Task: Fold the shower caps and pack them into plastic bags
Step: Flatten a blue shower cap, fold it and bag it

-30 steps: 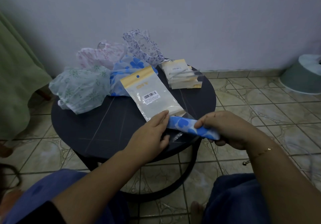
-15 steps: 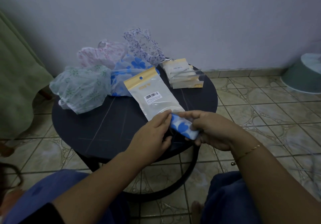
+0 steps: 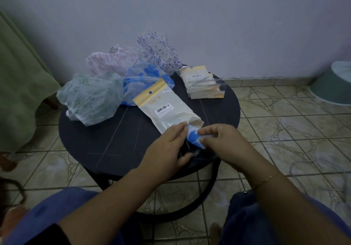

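Observation:
A folded blue-flowered shower cap (image 3: 194,138) sticks partway out of the open end of a yellow-topped plastic bag (image 3: 167,106) lying on the round dark table (image 3: 106,140). My left hand (image 3: 167,149) pinches the bag's open edge. My right hand (image 3: 220,144) pinches the cap's outer end, fingers curled round it. Loose caps lie at the table's back left: a green one (image 3: 91,98), a blue one (image 3: 144,77), a pink one (image 3: 112,60) and a purple one (image 3: 159,52). A stack of plastic bags (image 3: 201,82) lies at the back right.
A pale wall stands right behind the table. Green cloth (image 3: 17,92) hangs at the left. A teal basin (image 3: 334,85) rests on the tiled floor at the far right. My knees in blue clothing are below the table's near edge.
My right hand has moved left, pushing the folded cap further into the bag; less of the cap shows outside now. My left hand stays at the bag's mouth.

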